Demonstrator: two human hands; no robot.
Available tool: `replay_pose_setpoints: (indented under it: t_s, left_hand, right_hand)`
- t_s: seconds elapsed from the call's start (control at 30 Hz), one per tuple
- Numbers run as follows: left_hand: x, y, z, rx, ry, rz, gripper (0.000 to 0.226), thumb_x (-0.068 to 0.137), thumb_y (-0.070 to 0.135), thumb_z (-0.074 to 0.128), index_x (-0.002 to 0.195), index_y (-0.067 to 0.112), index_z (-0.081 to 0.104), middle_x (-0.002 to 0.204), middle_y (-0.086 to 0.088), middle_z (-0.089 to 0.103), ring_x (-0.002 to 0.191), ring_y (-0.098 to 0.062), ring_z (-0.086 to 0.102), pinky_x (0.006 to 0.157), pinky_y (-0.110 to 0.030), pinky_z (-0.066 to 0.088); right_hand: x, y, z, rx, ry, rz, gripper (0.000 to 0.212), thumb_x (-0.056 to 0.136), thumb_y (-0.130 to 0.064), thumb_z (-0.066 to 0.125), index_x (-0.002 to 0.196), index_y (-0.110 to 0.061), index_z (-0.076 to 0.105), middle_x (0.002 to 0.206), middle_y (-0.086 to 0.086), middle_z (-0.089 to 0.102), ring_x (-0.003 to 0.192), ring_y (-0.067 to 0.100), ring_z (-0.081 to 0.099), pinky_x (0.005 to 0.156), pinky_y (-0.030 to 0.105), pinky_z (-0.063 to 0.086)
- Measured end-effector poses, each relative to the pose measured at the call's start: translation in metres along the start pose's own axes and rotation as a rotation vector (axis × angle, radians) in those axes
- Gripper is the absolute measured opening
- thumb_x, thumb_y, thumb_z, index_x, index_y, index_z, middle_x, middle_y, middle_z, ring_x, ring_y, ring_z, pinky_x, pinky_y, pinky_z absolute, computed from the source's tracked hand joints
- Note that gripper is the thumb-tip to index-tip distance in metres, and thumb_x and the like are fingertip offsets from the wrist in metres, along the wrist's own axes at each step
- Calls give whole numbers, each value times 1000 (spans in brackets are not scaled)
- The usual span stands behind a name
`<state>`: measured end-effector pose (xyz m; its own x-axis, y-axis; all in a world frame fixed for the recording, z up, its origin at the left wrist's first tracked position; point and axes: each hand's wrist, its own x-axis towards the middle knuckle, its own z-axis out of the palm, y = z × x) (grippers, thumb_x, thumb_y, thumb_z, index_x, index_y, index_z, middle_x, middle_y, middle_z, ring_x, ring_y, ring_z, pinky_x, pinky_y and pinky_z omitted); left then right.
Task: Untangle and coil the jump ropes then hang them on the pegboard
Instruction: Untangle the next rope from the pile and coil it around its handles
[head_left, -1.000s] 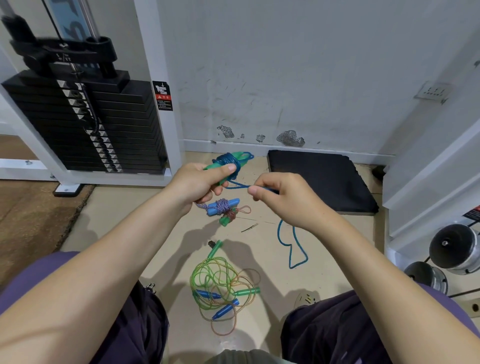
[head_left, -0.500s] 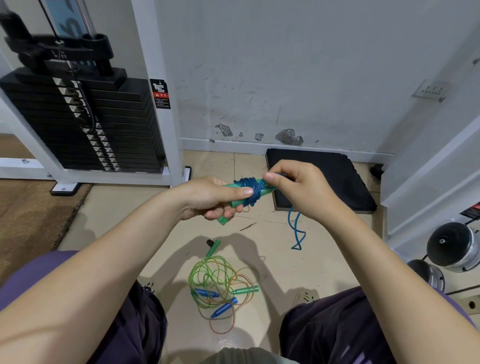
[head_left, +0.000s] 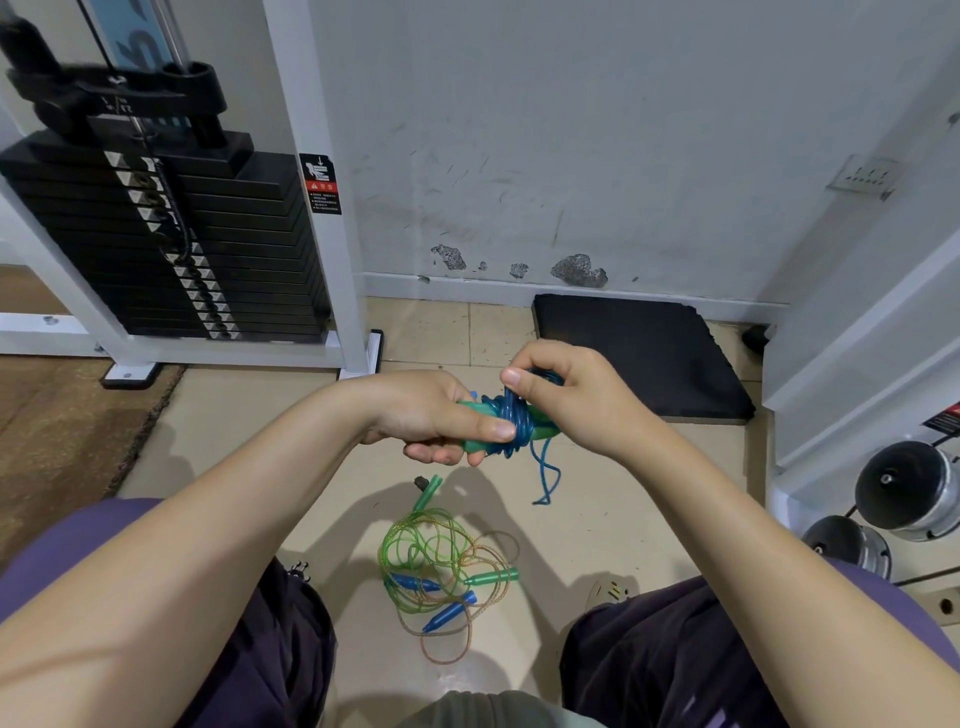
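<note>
Head view: blue rope nearly wound

Head camera shows the left hand gripping the green handles, thumb pressed on the blue rope coiled round them. The right hand pinches the rope at the top of the coil. A second ago a long loop trailed on the floor; now only a short tail hangs (so the winding is probably close to done, with tucking next). On the floor between the knees lies one tangle: two ropes by colour, green and orange, with two green and two blue handles showing. No pegboard is visible. Two dumbbells sit right.
</note>
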<state>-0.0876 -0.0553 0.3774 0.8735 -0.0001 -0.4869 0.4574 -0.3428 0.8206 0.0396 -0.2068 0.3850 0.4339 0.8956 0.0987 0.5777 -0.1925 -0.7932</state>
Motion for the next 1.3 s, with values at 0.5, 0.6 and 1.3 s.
replay_pose_setpoints:
  t_s: [0.5,0.6,1.3]
  left_hand:
    - [-6,-3,2,-192,-139,126,50,87,61,58,73,14,68,58,-4,61,41,-10,49,41,-17,37]
    - [-11,-5,-2,-193,-279,90,55,75,68,69,78,13,71,68,-8,67,44,-10,54,41,-16,39]
    - [-7,6,19,71,168,53,37,82,48,72,76,11,68,64,-5,71,40,-14,54,78,-40,52]
  right_hand:
    - [-5,-9,3,-99,52,-109,30,102,-32,50,74,-20,48,60,-7,46,59,14,40,60,40,41]
    - [-9,-15,10,-147,32,-164,27,101,-30,53,75,-22,50,58,-6,48,56,14,42,58,41,41]
    - [0,1,1,51,-97,100,25,98,-29,58,84,-9,58,63,5,50,51,13,41,45,24,35]
